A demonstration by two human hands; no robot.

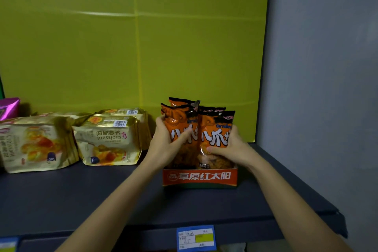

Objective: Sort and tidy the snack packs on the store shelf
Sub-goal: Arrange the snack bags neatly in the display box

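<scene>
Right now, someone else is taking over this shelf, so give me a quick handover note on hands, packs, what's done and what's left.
Left hand grips the left orange snack pack; right hand grips the right orange snack pack.
Both packs stand upright in the red display box at the shelf's right end, with more behind them.
Gold croissant packs sit in loose, uneven stacks to the left; a pink pack lies at the far left.
Left: square up the orange row, then straighten the croissants.

A single head-worn wide-angle camera looked forward and slightly down from close range, squarely facing the dark shelf and its green back panel, forearms entering from below.
</scene>
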